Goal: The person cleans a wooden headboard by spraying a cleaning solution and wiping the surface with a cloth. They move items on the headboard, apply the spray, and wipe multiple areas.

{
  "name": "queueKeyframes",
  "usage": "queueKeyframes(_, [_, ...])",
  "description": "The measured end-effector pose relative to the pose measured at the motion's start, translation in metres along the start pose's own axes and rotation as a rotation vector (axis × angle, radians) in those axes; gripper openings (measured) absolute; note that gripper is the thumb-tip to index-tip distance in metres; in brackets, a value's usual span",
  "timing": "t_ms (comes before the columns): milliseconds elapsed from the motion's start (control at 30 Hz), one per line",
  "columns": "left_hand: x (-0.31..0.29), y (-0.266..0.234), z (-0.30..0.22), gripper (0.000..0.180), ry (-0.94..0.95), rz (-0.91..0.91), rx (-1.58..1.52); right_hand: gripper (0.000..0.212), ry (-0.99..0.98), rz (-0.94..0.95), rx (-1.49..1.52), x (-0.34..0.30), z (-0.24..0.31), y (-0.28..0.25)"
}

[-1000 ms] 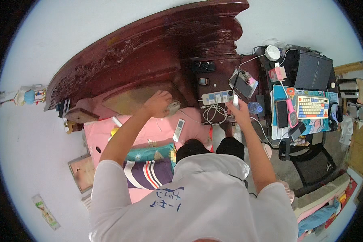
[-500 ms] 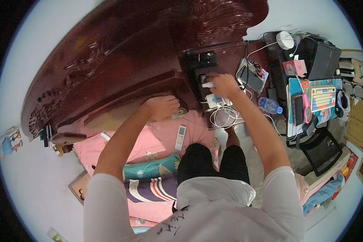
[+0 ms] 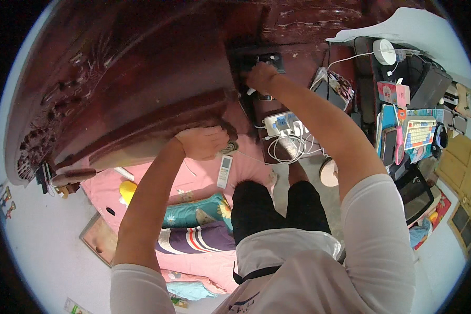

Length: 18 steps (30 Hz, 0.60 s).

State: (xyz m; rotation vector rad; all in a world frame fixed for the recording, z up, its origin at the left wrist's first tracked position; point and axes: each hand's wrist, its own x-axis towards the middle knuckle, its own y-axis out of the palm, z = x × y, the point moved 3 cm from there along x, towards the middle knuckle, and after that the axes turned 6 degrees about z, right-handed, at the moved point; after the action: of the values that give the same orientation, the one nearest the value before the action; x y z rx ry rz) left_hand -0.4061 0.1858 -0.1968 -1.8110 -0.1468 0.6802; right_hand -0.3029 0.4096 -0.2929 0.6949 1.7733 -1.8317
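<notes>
My left hand (image 3: 203, 143) rests on the padded ledge of the dark red carved headboard (image 3: 172, 68), fingers stretched out and touching its edge. Beside its fingertips lies a rolled greenish-grey strip (image 3: 230, 147). Farther right, my right hand (image 3: 261, 77) reaches over the bedside cabinet, fingers closed around a small white object (image 3: 251, 91) that is mostly hidden. Just beyond it sits a black box (image 3: 275, 63). A phone-like dark item (image 3: 266, 97) lies under the wrist. Nearer to me is a white power strip (image 3: 281, 123) with plugs in it.
Coiled white cables (image 3: 290, 150) hang at the cabinet's front. A white remote control (image 3: 225, 171) lies on the pink bedsheet (image 3: 248, 166), near a green pillow (image 3: 199, 210). To the right, a desk carries a keyboard (image 3: 419, 132), a pink box (image 3: 393, 93) and a round white device (image 3: 384, 52).
My right hand has moved away from me and slightly left, toward the black box, carrying the small white object. My left hand has flattened on the ledge. The whole view has shifted.
</notes>
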Motion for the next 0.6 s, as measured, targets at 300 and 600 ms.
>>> queueKeyframes(300, [-0.001, -0.007, -0.002, 0.047, 0.007, -0.069, 0.129, 0.054, 0.184, -0.080, 0.095, 0.016, 0.004, 0.034])
queueKeyframes(600, [-0.005, -0.006, -0.002, 0.045, 0.007, -0.104, 0.135, 0.071, 0.158, 0.030, -0.277, 0.016, 0.024, 0.031])
